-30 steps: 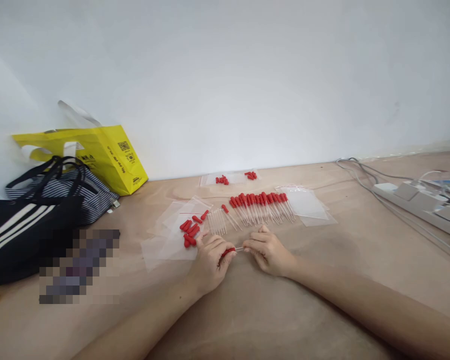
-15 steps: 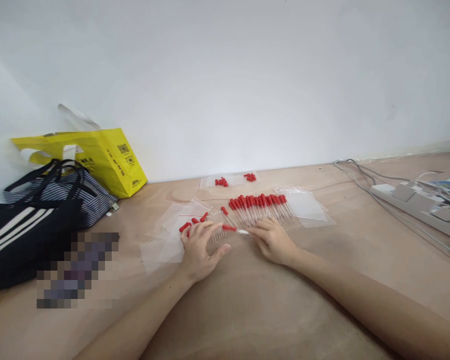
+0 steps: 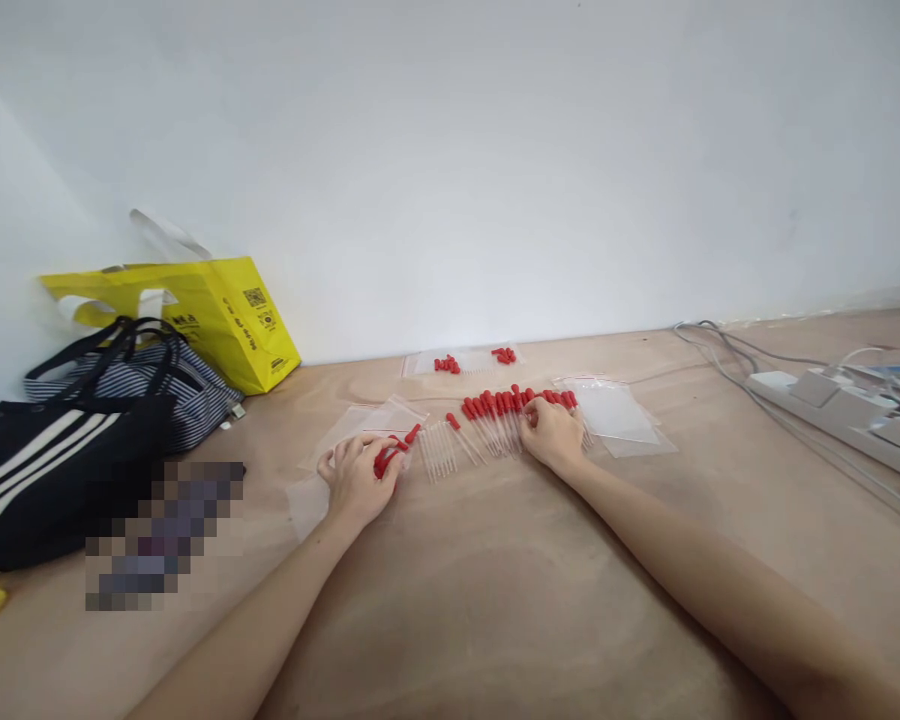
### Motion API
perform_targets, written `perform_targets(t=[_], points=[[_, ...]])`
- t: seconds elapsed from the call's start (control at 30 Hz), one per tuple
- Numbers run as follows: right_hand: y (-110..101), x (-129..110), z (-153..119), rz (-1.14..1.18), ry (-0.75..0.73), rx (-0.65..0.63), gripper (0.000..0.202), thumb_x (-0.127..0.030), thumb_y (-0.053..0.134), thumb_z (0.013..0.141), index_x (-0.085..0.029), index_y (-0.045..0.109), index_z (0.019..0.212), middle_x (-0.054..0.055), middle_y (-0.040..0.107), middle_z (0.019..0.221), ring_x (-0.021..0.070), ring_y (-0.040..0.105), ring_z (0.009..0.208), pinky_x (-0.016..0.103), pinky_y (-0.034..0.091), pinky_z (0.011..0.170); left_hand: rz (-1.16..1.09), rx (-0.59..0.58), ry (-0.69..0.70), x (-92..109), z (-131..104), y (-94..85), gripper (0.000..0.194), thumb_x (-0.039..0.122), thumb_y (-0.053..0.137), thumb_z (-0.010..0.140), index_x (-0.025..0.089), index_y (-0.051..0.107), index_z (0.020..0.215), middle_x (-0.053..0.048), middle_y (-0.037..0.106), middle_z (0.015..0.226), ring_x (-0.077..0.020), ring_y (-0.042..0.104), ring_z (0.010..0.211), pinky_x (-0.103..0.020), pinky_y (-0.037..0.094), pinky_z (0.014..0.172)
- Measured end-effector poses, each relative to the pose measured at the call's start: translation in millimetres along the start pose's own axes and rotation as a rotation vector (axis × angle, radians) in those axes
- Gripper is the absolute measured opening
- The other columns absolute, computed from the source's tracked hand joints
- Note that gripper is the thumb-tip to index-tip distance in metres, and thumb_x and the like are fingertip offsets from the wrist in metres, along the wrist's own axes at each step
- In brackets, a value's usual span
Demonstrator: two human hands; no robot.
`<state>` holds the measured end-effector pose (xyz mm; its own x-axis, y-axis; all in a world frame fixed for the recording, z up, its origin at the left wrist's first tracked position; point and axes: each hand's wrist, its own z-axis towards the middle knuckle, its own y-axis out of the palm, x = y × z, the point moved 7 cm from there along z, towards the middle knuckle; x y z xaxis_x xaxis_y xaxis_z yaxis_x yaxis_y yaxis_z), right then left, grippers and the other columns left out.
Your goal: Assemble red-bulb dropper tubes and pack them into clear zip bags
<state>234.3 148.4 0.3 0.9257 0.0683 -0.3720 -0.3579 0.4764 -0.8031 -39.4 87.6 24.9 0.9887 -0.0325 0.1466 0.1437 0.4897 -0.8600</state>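
Observation:
Glass droppers with red bulbs lie side by side in a row on the wooden table. My right hand is closed over the right part of that row; what its fingers grip is hidden. At the left, my left hand has its fingers bent around loose red bulbs on clear plastic bags, and it touches them. Between the hands lie thin glass tubes without bulbs and one dropper with a red bulb, slightly apart from the row.
More red bulbs lie on clear bags by the wall. Flat clear bags are right of the row. A yellow bag, a striped bag and a black bag stand left. A white power strip with cables is right.
My right hand has moved from the front of the row up onto its bulbs. My left hand has shifted left and closed in on the loose bulbs. The dropper between the hands no longer shows there.

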Motion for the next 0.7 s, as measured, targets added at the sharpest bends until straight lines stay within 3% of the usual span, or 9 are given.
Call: perform_targets(t=[0.17,0.37,0.5,0.7], points=[[-9.6,-19.8,-7.6,0.012,-0.132,0.049,0.016,-0.027,0.045,0.076,-0.018,0.058,0.078,0.004,0.062,0.079,0.0176,0.051,0.077,0.031,0.022,0.072,-0.028,-0.007,-0.022,2.1,5.3,-0.5,0.017,0.035,0.05,0.077,0.028,0.063,0.087,-0.003,0.06,0.1,-0.0242,0.047,0.097,-0.045,0.022,0.085],[-0.6,-77.3,-25.5,0.047,-0.318,-0.119,0.02,-0.03,0.044,0.078,-0.021,0.062,0.074,0.004,0.062,0.08,0.0178,0.05,0.081,0.033,0.02,0.072,0.009,-0.119,-0.066,3.4,27.7,2.7,0.021,0.043,0.051,0.072,0.028,0.065,0.077,-0.004,0.061,0.097,-0.0281,0.047,0.097,-0.05,0.022,0.084],[13.6,-99.9,-27.1,-0.029,-0.294,-0.232,0.023,-0.032,0.045,0.076,-0.018,0.062,0.082,0.008,0.062,0.087,0.0206,0.05,0.086,0.035,0.022,0.075,0.09,-0.225,-0.117,6.3,47.8,17.8,0.028,0.049,0.05,0.071,0.026,0.066,0.073,-0.006,0.062,0.097,-0.0305,0.045,0.1,-0.051,0.023,0.084],[25.9,-102.6,-20.7,-0.166,-0.226,-0.316,0.028,-0.025,0.042,0.077,-0.01,0.062,0.088,0.017,0.061,0.092,0.0247,0.048,0.09,0.036,0.024,0.075,0.125,-0.302,-0.164,8.1,63.8,37.5,0.031,0.049,0.053,0.066,0.024,0.065,0.054,-0.01,0.064,0.083,-0.0337,0.049,0.092,-0.052,0.027,0.078]])
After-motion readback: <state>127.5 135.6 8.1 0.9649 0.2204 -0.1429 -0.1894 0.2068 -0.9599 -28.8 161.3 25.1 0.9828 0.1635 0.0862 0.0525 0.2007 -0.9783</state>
